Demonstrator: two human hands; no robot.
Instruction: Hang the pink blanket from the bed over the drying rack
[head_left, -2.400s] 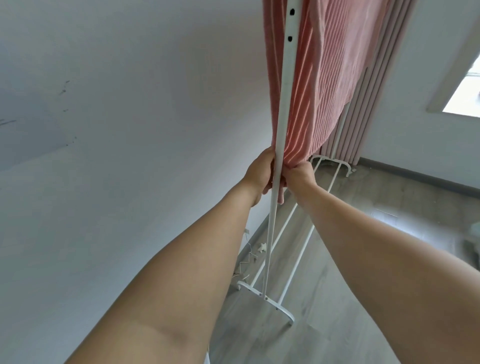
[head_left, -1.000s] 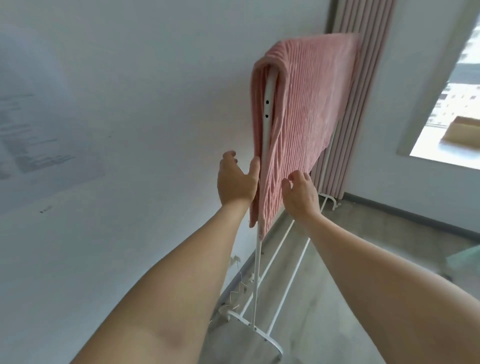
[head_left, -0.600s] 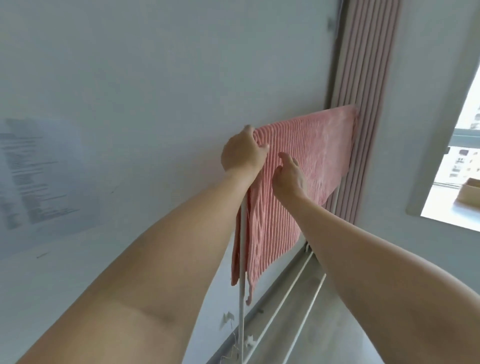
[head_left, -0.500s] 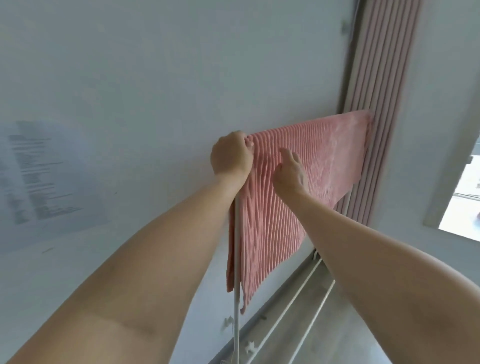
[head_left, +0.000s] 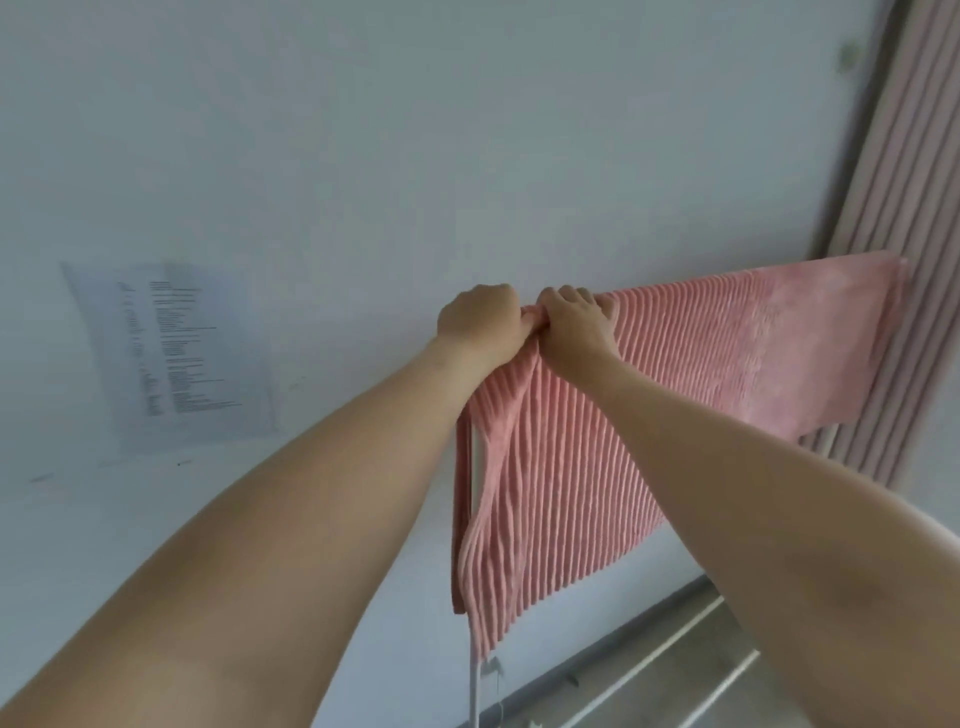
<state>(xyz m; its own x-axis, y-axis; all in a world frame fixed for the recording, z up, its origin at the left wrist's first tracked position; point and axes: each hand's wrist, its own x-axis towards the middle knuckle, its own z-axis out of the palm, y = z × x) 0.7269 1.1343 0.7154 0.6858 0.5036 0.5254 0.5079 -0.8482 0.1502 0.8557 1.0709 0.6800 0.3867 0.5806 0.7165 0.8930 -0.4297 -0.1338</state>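
The pink ribbed blanket (head_left: 691, 395) hangs folded over the top bar of the white drying rack (head_left: 474, 680), with both halves drooping down either side. My left hand (head_left: 478, 322) grips the blanket's near top corner at the end of the bar. Right beside it, my right hand (head_left: 576, 319) also grips the top fold, knuckles touching the left hand. The rack's top bar is hidden under the cloth; only its near upright post and lower rails show.
A white wall stands close behind the rack, with a printed paper sheet (head_left: 171, 353) stuck on it at the left. Pink-striped curtains (head_left: 914, 218) hang at the right. Grey floor (head_left: 613, 686) shows below the rack rails.
Both hands rose from the blanket's lower edge to its top fold. The right hand slid left along the top and now meets the left hand, both gripping the near corner.
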